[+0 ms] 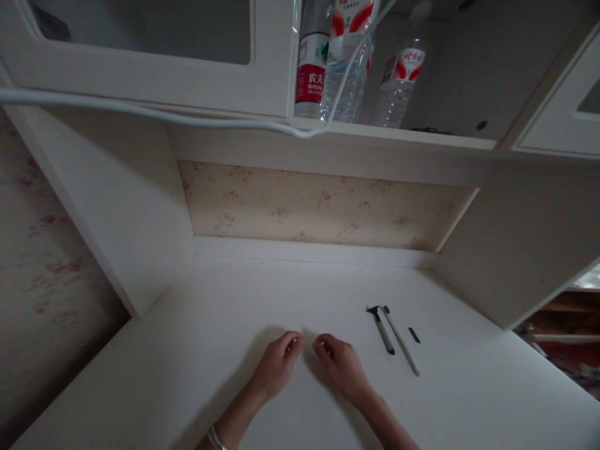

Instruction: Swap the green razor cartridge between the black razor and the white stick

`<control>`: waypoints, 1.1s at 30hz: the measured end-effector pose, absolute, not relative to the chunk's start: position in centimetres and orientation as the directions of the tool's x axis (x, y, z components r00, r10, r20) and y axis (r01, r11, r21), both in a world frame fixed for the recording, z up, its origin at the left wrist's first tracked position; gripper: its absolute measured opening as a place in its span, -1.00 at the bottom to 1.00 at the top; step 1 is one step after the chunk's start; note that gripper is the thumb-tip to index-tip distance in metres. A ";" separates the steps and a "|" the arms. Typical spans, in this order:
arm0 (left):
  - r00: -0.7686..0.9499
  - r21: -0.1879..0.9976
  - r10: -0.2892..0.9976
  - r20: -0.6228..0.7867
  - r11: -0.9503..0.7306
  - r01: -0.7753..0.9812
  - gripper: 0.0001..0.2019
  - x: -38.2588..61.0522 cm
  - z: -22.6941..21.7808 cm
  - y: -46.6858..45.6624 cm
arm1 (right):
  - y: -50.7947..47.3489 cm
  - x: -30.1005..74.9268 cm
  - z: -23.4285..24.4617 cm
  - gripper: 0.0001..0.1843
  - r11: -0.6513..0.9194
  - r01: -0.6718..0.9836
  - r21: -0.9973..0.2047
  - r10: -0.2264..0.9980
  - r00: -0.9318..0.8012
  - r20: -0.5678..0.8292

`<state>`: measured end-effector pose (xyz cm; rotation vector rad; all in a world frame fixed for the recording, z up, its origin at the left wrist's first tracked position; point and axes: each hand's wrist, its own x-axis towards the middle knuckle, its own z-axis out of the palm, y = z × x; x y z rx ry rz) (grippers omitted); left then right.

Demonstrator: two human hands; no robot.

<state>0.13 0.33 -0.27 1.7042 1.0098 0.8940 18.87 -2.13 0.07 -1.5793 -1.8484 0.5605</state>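
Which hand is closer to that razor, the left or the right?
The right hand: it is just left of the razor and slightly nearer the person, not touching it. The left hand is farther left, beyond the right hand.

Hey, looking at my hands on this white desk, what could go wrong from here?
Your right hand is the nearer one to the razor-like tool and the thin pale stick; swinging it outward might knock them. The small dark green piece beyond could get swept along too. Overhead, the white cable loops in front of the bottles, so snagging it might tip one.
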 end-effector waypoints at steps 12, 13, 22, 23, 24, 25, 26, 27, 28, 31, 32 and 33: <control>0.407 0.847 0.897 0.173 -0.346 0.403 -0.77 -0.5 0.0 -0.1 | -1.9 12.6 -2.2 -0.81 0.279 0.380 -0.882 0.958 -0.167 0.231; 0.431 0.836 0.885 0.176 -0.365 0.409 -0.75 -0.5 0.1 -0.2 | -2.1 12.7 -2.2 -0.82 0.280 0.378 -0.882 0.958 -0.169 0.232; 0.457 0.814 0.878 0.142 -0.366 0.451 -0.67 -0.7 0.0 -0.3 | -2.4 12.8 -1.8 -0.67 0.354 0.381 -0.854 0.932 -0.221 0.288; 0.462 0.806 0.876 0.138 -0.370 0.462 -0.67 -0.7 0.0 -0.3 | -2.4 12.7 -1.9 -0.68 0.357 0.389 -0.849 0.931 -0.224 0.289; 0.467 0.799 0.874 0.136 -0.375 0.470 -0.68 -0.7 0.0 -0.3 | -2.4 12.7 -2.0 -0.69 0.358 0.396 -0.845 0.931 -0.223 0.290; 0.473 0.794 0.871 0.134 -0.380 0.475 -0.69 -0.7 0.0 -0.3 | -2.4 12.7 -2.0 -0.70 0.358 0.402 -0.843 0.931 -0.222 0.290; 0.478 0.791 0.869 0.132 -0.383 0.478 -0.70 -0.8 0.0 -0.3 | -2.4 12.8 -2.0 -0.70 0.358 0.407 -0.841 0.931 -0.221 0.290; 0.481 0.788 0.867 0.131 -0.386 0.480 -0.70 -0.8 0.0 -0.4 | -2.5 12.8 -2.0 -0.70 0.358 0.410 -0.839 0.931 -0.221 0.289; 0.484 0.785 0.865 0.131 -0.389 0.482 -0.69 -0.8 0.1 -0.4 | -2.5 12.8 -1.9 -0.71 0.358 0.412 -0.838 0.931 -0.222 0.288; 0.491 0.778 0.862 0.129 -0.395 0.489 -0.66 -0.9 0.2 -0.4 | -2.5 12.9 -1.6 -0.71 0.349 0.419 -0.838 0.934 -0.225 0.277; 0.495 0.777 0.859 0.127 -0.396 0.490 -0.64 -0.9 0.3 -0.5 | -2.5 12.9 -1.5 -0.71 0.346 0.419 -0.839 0.935 -0.229 0.271; 0.503 0.776 0.855 0.124 -0.400 0.488 -0.63 -0.9 0.4 -0.5 | -2.5 12.9 -1.5 -0.70 0.346 0.417 -0.840 0.934 -0.240 0.266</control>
